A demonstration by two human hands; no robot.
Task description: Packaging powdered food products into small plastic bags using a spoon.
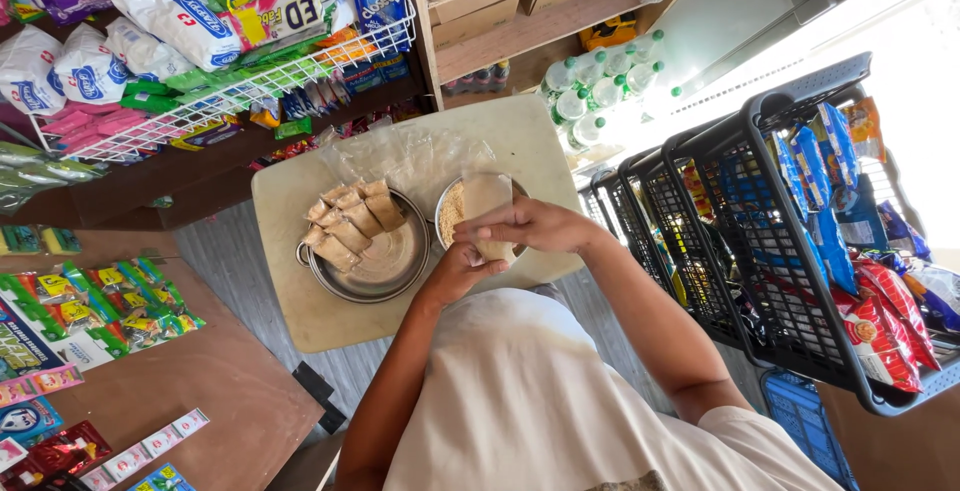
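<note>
Shop table (300, 301); both hands (520, 226) gripping an apparently grain-filled pouch (487, 213), long axis pointing away.

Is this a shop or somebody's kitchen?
Most likely a small shop: a wire rack piled with packaged goods, black baskets full of snack packets, and bottled water stacked under wooden shelves.
</note>
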